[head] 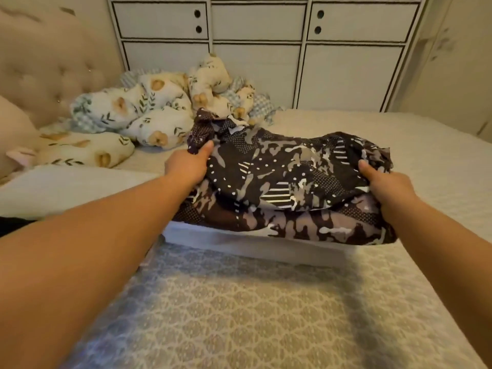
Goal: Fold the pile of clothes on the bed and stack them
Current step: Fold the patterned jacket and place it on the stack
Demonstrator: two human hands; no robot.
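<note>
Both hands grip a folded dark patterned garment — left hand at its 9 o'clock edge, right hand at 3 o'clock — above a white folded item on the bed.

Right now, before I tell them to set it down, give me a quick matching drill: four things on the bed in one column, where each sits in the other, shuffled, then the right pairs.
Things:
1. dark garment
2. bear-print pile
3. white piece
4. left hand

Places:
A. under the dark garment
B. held in both hands, mid-bed
C. grip on the garment's left end
D. at the back, by the headboard

Pairs: 1-B, 2-D, 3-A, 4-C. The right hand grips the other end.
</note>
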